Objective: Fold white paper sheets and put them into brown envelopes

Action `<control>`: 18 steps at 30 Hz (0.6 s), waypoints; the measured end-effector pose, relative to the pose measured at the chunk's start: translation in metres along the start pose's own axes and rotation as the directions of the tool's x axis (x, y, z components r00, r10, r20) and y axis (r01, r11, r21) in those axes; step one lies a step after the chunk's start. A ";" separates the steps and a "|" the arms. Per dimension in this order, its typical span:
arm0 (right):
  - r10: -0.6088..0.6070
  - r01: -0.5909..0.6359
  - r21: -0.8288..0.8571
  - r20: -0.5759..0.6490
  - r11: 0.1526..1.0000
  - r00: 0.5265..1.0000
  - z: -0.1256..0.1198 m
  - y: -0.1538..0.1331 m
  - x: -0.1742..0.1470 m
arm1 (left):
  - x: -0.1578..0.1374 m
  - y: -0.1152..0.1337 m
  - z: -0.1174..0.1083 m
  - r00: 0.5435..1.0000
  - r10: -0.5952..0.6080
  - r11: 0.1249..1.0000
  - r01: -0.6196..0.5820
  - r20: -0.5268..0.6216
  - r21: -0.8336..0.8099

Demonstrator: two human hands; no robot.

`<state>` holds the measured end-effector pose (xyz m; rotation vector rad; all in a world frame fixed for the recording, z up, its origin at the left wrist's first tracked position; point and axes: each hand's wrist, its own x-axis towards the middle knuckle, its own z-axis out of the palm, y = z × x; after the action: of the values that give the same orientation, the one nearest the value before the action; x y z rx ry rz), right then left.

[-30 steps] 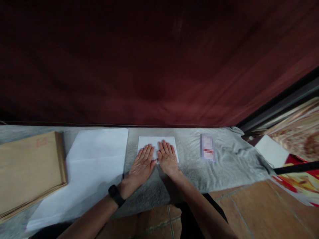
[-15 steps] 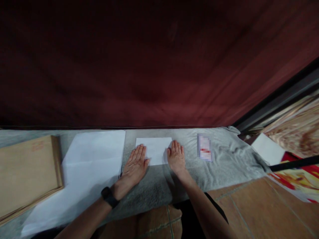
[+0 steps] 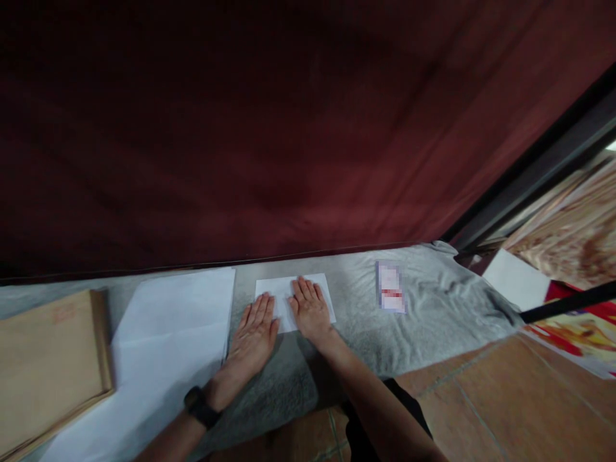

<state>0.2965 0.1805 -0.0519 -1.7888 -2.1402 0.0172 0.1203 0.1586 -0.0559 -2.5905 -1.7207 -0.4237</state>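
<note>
A small white sheet of paper (image 3: 282,293) lies on the grey cloth (image 3: 346,346) in front of me. My left hand (image 3: 253,330) rests flat over its left edge, fingers stretched out and pointing away from me. On the right half of the same sheet lies my right hand (image 3: 310,310), palm down with its fingers extended. A dark watch is on my left wrist. Close to my left hand are larger white sheets (image 3: 178,321), spread on the cloth.
Brown envelopes or cardboard (image 3: 48,366) lie stacked at the far left. A blurred-out card with a red band (image 3: 392,294) sits to the right. A dark red curtain (image 3: 289,160) hangs behind, and a colourful printed sheet (image 3: 577,330) is at the right.
My right hand has slid left from the paper's right edge onto its surface. My left hand stays at the left edge. The view has tilted slightly.
</note>
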 end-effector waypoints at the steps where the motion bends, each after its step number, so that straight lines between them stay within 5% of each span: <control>1: 0.006 -0.006 -0.003 0.007 1.000 1.000 -0.001 0.001 0.000 | 0.003 0.003 0.000 1.000 -0.008 1.000 0.008 -0.003 -0.006; 10: -0.016 0.020 -0.033 0.100 0.999 0.995 -0.010 0.001 -0.001 | 0.064 0.044 0.018 0.999 -0.030 0.993 0.032 0.015 -0.113; 18: 0.107 -0.107 -0.003 0.019 0.994 0.994 -0.004 0.012 0.001 | 0.058 0.031 0.019 0.994 -0.110 0.994 0.110 -0.013 -0.003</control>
<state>0.3090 0.1825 -0.0505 -1.9099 -2.0554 0.0588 0.1733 0.2017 -0.0564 -2.4966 -1.8667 -0.4433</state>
